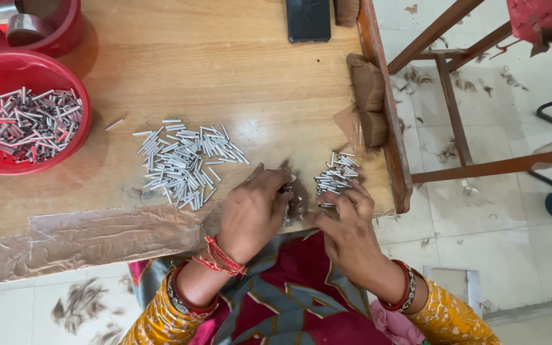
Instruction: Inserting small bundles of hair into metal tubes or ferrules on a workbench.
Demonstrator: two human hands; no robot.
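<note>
- On the pale wooden table (225,70) I see a red plastic bowl (7,160) of short silver metal tubes, a loose heap of the same tubes (183,160), a black phone (308,19) and brown fibre bundles (368,83).
- A smaller pile of metal tubes (337,179) lies just beyond my right hand (346,227).
- My left hand (250,214) curls down, fingertips pinching a small dark tuft of fibre (287,187).
- My right hand's fingers bend inward at the tuft; I cannot tell its grip.

Wooden worktable (225,57) with varnished top; front edge covered in wrinkled clear tape (84,239). Pale tiled floor (499,255), littered with dark fibre scraps. Reddish-brown wooden frame (455,115) stands right of the table. Lighting even, shadows soft.
</note>
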